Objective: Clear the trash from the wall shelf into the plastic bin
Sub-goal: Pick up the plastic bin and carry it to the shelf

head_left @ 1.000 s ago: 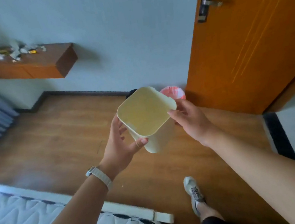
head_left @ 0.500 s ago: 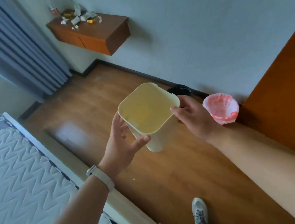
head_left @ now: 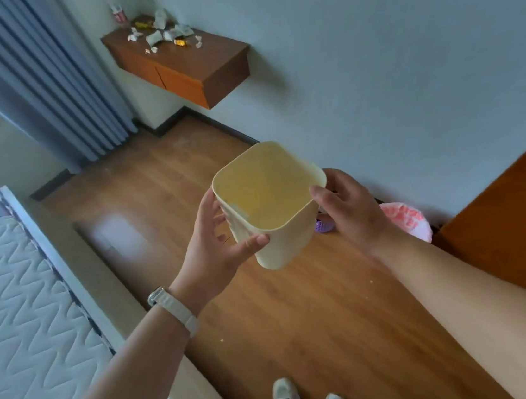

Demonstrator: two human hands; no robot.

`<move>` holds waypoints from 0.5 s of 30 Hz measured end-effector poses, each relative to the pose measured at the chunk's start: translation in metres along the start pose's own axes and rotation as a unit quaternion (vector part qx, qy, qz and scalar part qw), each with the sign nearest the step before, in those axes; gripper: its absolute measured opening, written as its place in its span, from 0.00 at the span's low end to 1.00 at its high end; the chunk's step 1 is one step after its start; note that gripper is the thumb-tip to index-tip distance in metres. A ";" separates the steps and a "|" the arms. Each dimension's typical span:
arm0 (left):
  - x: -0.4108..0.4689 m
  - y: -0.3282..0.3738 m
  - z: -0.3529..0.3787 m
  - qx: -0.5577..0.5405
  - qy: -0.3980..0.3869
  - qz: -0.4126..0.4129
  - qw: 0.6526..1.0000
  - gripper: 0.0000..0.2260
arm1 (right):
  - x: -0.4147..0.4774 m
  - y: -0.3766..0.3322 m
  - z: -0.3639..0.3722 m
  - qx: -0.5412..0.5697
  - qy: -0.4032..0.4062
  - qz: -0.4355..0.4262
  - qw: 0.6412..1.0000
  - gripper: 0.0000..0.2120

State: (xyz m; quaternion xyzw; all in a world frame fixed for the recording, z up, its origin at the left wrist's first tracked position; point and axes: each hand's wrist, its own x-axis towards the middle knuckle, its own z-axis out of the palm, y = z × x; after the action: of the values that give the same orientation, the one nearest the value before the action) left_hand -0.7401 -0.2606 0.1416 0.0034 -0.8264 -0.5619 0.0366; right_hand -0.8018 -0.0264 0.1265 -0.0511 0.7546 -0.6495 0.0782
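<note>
I hold a pale yellow plastic bin upright at mid-frame, nothing visible inside it. My left hand grips its left side with the thumb across the front wall. My right hand grips the right rim. Far ahead at upper left, a brown wooden wall shelf juts from the wall. Crumpled white paper scraps and wrappers lie scattered on its top, with a small yellow wrapper among them and a bottle at the back corner.
A mattress fills the lower left, with a strip of wood floor between it and the wall. Grey-blue curtains hang left of the shelf. A pink-lined bin and a small purple object sit by the orange door.
The view has swung left and toward the shelf, which now looks larger and nearer the centre. The bin stays held in both hands. The door has slid off to the right edge.
</note>
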 end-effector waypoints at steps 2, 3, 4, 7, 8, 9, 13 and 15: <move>0.009 -0.005 -0.012 -0.007 0.006 -0.005 1.000 0.45 | 0.015 -0.003 0.011 -0.006 -0.013 -0.008 1.000 0.16; 0.016 -0.009 -0.019 -0.012 0.008 -0.007 1.000 0.45 | 0.023 -0.005 0.017 -0.009 -0.018 -0.010 1.000 0.17; 0.023 -0.013 -0.026 -0.016 0.009 -0.010 1.000 0.46 | 0.032 -0.007 0.024 -0.010 -0.022 -0.010 1.000 0.18; 0.055 -0.027 -0.048 -0.027 0.002 -0.011 1.000 0.48 | 0.065 -0.010 0.043 -0.013 -0.024 -0.009 1.000 0.15; 0.068 -0.033 -0.056 -0.033 -0.001 -0.008 0.999 0.47 | 0.078 -0.013 0.050 -0.018 -0.022 -0.011 1.000 0.14; 0.081 -0.039 -0.065 -0.041 -0.004 -0.003 0.999 0.46 | 0.091 -0.016 0.059 -0.020 -0.018 -0.015 1.000 0.14; 0.136 -0.060 -0.110 -0.057 -0.011 0.008 0.998 0.45 | 0.145 -0.034 0.102 -0.018 0.008 -0.024 1.000 0.11; 0.161 -0.070 -0.139 -0.054 -0.011 0.009 0.998 0.45 | 0.172 -0.041 0.126 -0.011 0.002 -0.017 1.000 0.14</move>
State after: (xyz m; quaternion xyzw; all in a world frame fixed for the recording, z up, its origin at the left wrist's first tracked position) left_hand -0.8944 -0.4225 0.1366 -0.0123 -0.7950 -0.6057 0.0325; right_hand -0.9490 -0.1857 0.1404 -0.0632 0.7612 -0.6422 0.0652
